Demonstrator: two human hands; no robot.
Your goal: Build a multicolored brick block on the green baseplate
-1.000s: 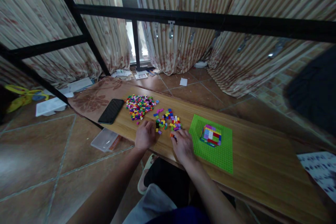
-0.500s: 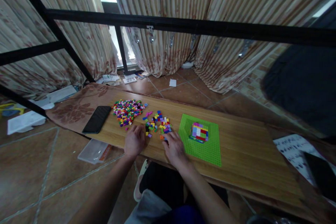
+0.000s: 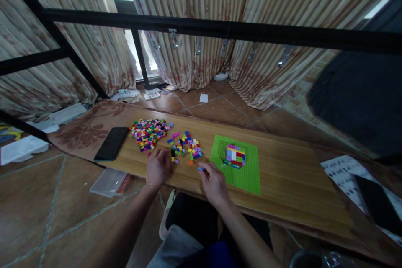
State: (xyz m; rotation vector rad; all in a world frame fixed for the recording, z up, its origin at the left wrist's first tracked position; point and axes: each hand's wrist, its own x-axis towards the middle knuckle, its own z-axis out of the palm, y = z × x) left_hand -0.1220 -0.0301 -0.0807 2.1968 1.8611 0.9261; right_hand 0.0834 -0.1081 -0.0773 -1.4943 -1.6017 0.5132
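Observation:
My right hand [image 3: 215, 181] pinches a small light-blue toy brick [image 3: 200, 168] between thumb and fingertips, just above the wood to the left of the green baseplate [image 3: 251, 180]. On that baseplate stands a small block-shaped build [image 3: 235, 156] of coloured bricks, its top patterned in purple, yellow, white, red and blue. My left hand [image 3: 158, 167] rests on the table with its fingers curled in; whatever they may hold is hidden. Right beside its fingertips lies a loose spread of mixed bricks [image 3: 194, 149]. Beyond my left hand is a denser brick pile [image 3: 149, 134].
A black phone [image 3: 111, 144] lies at the left of the wooden table [image 3: 289, 176]. Below the front edge, on the floor, sits a clear plastic box [image 3: 108, 182]. At the right are a printed sheet [image 3: 339, 171] and a dark flat object [image 3: 373, 201]. A black rail [image 3: 201, 23] crosses behind.
My right hand has drawn back from the loose bricks, towards me and to the right, with a light-blue brick now in its fingertips. The left hand has stayed almost where it was.

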